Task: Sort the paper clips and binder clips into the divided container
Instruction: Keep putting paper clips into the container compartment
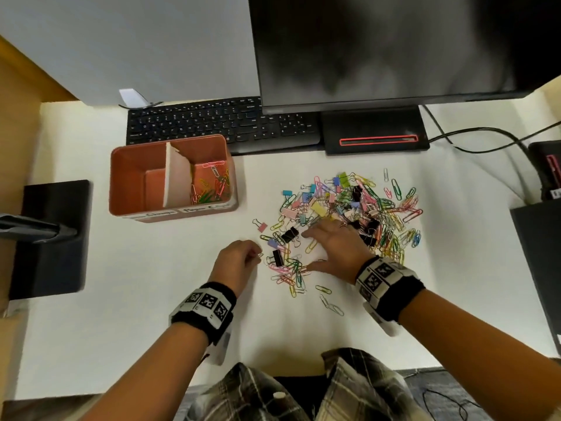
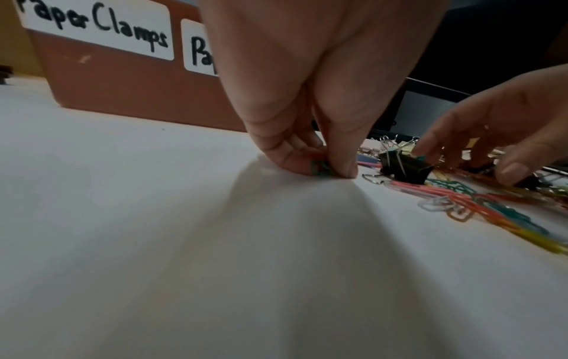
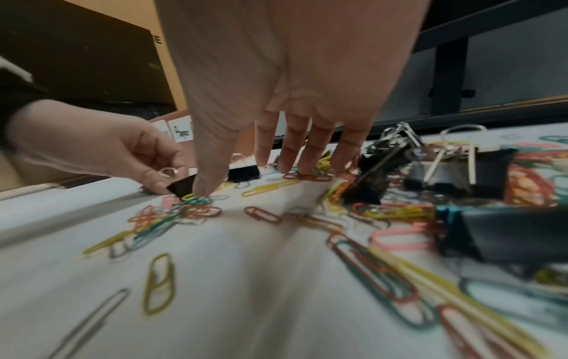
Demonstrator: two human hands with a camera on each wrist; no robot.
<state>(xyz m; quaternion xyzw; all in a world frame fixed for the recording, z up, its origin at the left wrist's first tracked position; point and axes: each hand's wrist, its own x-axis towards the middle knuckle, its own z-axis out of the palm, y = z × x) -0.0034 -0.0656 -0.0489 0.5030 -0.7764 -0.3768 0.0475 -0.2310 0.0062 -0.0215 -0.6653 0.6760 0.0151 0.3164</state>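
Note:
A terracotta divided container [image 1: 121, 183] stands at the left of the white desk, split by a white divider [image 1: 176, 174]. Its right compartment holds several coloured paper clips [image 1: 212, 183]; the left one, labelled "Paper Clamps" [image 2: 95, 26], looks bare. A mixed pile of paper clips and binder clips [image 1: 349, 208] lies at centre right. My left hand [image 1: 258, 254] pinches a small green paper clip [image 2: 321, 168] against the desk at the pile's left edge. My right hand [image 1: 306, 250] is spread over the pile, its straight fingertips [image 3: 292, 167] touching clips. A black binder clip [image 2: 405, 167] sits between the hands.
A black keyboard [image 1: 212, 123] and the monitor [image 1: 394, 47] with its base [image 1: 376, 135] stand behind the container and pile. A black stand [image 1: 51, 238] is at the left, cables [image 1: 485, 138] and a dark box [image 1: 540, 238] at the right.

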